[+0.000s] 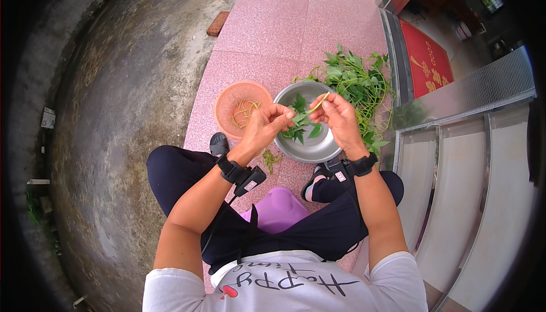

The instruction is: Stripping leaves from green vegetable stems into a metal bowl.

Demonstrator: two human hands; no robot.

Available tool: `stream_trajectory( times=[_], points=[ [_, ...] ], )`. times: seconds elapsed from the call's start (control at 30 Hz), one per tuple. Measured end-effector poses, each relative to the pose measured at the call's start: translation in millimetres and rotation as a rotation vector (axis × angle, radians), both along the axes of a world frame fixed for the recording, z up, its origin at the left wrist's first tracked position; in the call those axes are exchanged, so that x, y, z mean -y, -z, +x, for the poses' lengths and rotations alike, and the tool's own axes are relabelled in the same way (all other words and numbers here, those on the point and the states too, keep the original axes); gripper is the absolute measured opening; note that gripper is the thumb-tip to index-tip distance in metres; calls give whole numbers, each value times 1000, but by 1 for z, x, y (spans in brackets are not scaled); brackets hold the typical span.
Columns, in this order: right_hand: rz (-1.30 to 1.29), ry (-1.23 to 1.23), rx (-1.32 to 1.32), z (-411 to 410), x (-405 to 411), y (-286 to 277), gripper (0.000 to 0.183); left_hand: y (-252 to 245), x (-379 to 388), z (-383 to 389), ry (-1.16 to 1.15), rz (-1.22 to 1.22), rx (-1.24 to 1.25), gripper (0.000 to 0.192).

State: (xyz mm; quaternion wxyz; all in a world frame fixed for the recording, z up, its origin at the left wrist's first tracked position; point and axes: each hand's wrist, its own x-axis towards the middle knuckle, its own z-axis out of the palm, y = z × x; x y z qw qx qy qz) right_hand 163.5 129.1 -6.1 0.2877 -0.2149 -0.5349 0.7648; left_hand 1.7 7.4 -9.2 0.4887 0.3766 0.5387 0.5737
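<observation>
Between the thumb and fingers of my right hand (339, 118) is a short, pale green leaf stem (319, 103), held slantwise over a grey metal basin (313, 154). My left hand (268, 126) hovers at the basin's left rim, thumb and forefinger pinched together; whether a thin strip is between them is too small to tell. Green leaves (315, 130) lie in the basin below both hands, partly covered by the fingers. Left of the basin stands an orange plastic colander (222, 107) with several thin stems (245, 113) in it.
A heap of leafy vines (354, 77) lies right of and behind the basin. Green scraps (271, 158) rest on the pink tiles (273, 26) near my feet. A purple stool (277, 209) is beneath me. A glazed door frame (465, 120) borders the right; a brick (217, 22) sits farther off.
</observation>
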Motion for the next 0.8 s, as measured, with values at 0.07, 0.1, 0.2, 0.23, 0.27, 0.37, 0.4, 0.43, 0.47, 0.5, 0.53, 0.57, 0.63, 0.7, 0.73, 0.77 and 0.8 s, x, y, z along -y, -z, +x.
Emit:
stream_trajectory(
  times=[0.07,0.1,0.2,0.23,0.27,0.37,0.4,0.43,0.47,0.5,0.53,0.57,0.63,0.7,0.73,0.77,0.8],
  points=[
    [-5,6,-8,0,-1,0,17,2,0,0,-3,0,-2,24],
    [-10,13,-15,1,-1,0,17,2,0,0,-5,-1,-4,24],
    [-14,32,-37,1,-1,0,16,2,0,-1,1,-1,-9,23],
    [-14,32,-37,1,-2,0,16,3,0,-1,0,-1,-9,23],
    [-22,42,-45,1,-2,0,16,3,0,-1,0,1,-2,23],
    [-38,61,-58,2,-3,0,16,4,0,-1,0,2,11,23],
    [-47,71,-64,2,-3,0,15,5,0,-2,0,0,18,22],
    [-47,71,-64,2,-4,0,15,4,0,-2,0,0,18,22],
    [-48,79,-70,2,-4,0,16,4,0,-2,0,2,19,22],
    [-49,86,-77,3,-4,-1,16,4,1,-2,-1,3,20,22],
    [-49,86,-77,3,-4,-1,16,3,1,-2,-1,3,19,22],
    [-49,92,-78,3,-4,-1,16,2,2,-2,-3,-3,20,22],
    [-49,98,-80,3,-4,-1,16,0,2,-3,-4,-9,21,22],
    [-54,95,-95,4,-5,0,15,0,3,-3,-2,-7,21,22],
    [-53,96,-95,4,-5,0,15,-1,3,-3,-1,-7,21,22],
    [-55,104,-96,4,-5,0,15,-2,3,-3,-2,-2,17,22],
    [-56,112,-98,4,-5,0,15,-3,3,-3,-3,2,14,21]
  ],
)
